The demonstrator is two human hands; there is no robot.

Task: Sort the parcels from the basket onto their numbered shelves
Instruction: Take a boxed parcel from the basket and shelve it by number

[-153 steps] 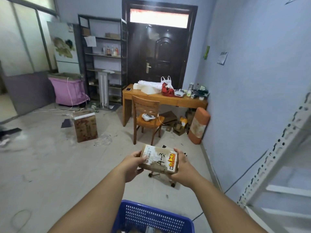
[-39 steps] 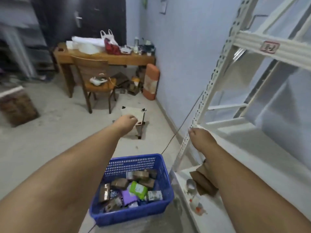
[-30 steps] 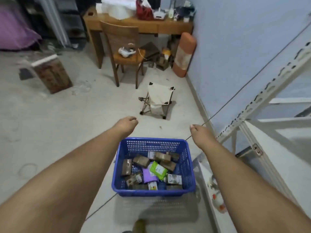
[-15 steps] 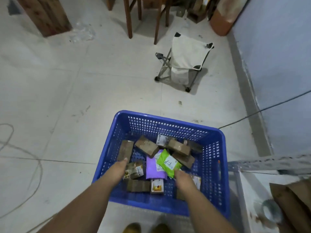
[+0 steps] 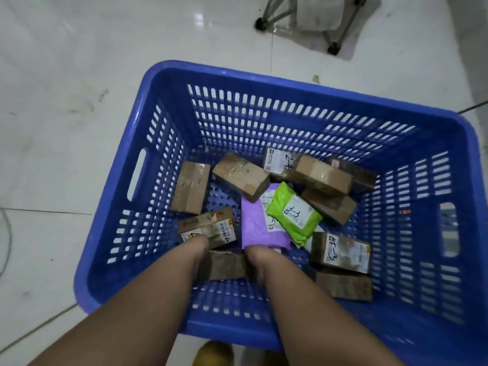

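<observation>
On the left is the pale tiled floor [image 5: 66,128], with a thin grey cable [image 5: 6,233] lying in a curve at the frame edge. The blue basket [image 5: 163,83] stands on this floor and fills most of the view.

Inside the basket, at its left side, a plain brown box [image 5: 190,191] lies beside a second taped brown box [image 5: 240,176]. Below them is a box with a printed label [image 5: 208,228]. The left hand [image 5: 196,247] reaches down at the left end of a dark brown box [image 5: 224,264] near the front wall of the basket, and the right hand [image 5: 257,256] is at the right end of the same box. The fingers of both hands are hidden behind the wrists and the box, so I cannot tell if they already hold it.

More to the right lies a purple bag [image 5: 254,227], with a green bag [image 5: 294,212] marked 3-3 partly on top of it. Behind them is a white-labelled parcel [image 5: 278,161] marked 2-4, and further brown boxes. At the right, a labelled box [image 5: 340,250] rests on another brown box [image 5: 344,286].

Beyond the basket, at the top, stands a folding stool [image 5: 317,14].
</observation>
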